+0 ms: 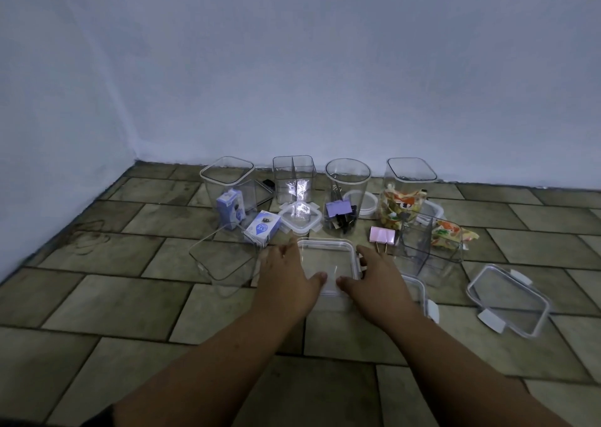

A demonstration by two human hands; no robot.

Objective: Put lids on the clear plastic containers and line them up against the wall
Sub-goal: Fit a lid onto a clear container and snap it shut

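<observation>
Pale blue wall meets a floor of worn greenish tiles, and my things are scattered along that edge. Farthest left, a clear square container stands open with a small blue-and-white carton in it; a second carton lies on the floor just beside it, and another empty clear container sits nearer to me. Next along the wall is a divided container, with a small clip-lock lid lying in front of it. Then comes a round container holding binder clips, a round lid behind it.

In the middle, my left hand and right hand rest flat, fingers spread, on either side of a square lid; both thumbs lie on its near edge. I cannot tell whether a container is under it.

A pink binder clip lies just right of my right hand. Further right stands a tall container with snack packets, another divided container with a packet, and a large loose lid lies flat on the floor.
</observation>
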